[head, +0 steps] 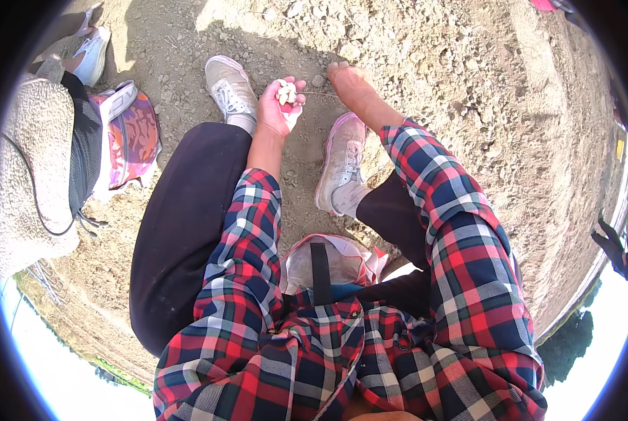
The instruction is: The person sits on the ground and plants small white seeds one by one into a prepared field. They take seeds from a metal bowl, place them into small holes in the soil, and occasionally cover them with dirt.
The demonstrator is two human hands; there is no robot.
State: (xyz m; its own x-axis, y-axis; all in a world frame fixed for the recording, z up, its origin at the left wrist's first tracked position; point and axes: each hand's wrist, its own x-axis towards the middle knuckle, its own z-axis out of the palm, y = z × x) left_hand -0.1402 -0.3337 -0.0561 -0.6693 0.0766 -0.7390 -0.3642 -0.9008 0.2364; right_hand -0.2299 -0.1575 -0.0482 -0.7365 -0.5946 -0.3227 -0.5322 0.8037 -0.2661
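My left hand (278, 111) is held palm up above the soil between my shoes. A small heap of whitish pieces (286, 92), which look like garlic cloves, rests in its half-curled fingers. To its right, my right hand (352, 84) reaches down with its back towards me, its fingertips at the crumbly soil (393, 79). Whatever may be between those fingers is hidden. A thin dry stalk runs across the ground between the two hands.
My dusty shoes (232, 88) (346, 160) flank the work spot. Between my legs sits an open white plastic sack (340, 263) with a black strap. At left are a camouflage-patterned bag (132, 139), fleecy fabric (35, 158) and another person's shoe (92, 55). Someone stands far right.
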